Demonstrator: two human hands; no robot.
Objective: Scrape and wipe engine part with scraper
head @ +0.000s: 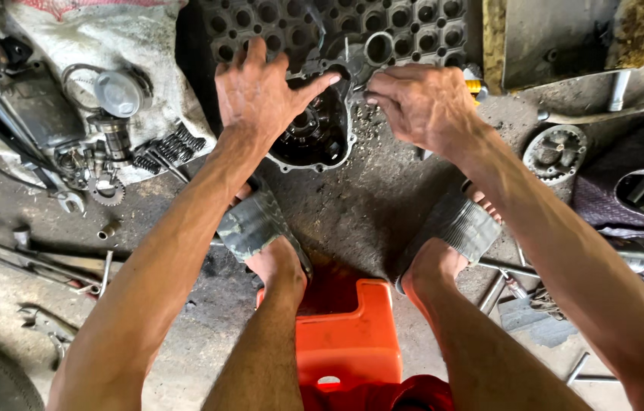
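Between the person's sandalled feet and the black rubber mat (413, 30) lies the engine cover (314, 125), a dark cast-metal casing, hollow side up, on the oily concrete floor (360, 205).

From the head camera, the left hand (257, 95) rests on the cover's left rim, fingers spread wide and flat, thumb stretched toward the cover's upper edge; it presses rather than grips. The right hand (421, 103) sits at the cover's upper right edge, fingers curled inward; whether they pinch something small there cannot be told.

Left of the cover, a cloth sack (147, 53) carries engine parts: a piston (118, 93), black springs (169, 148) and a small sprocket (111, 192). Right of the cover lies a round gear plate (556, 152). Below the cover stands an orange stool (348, 335), with loose wrenches (47, 266) further left.

The cover looks rigid, fairly heavy and greasy, so likely slippery; its thick outer rim, taken at two opposite sides, seems the safest hold, away from thin gasket faces.
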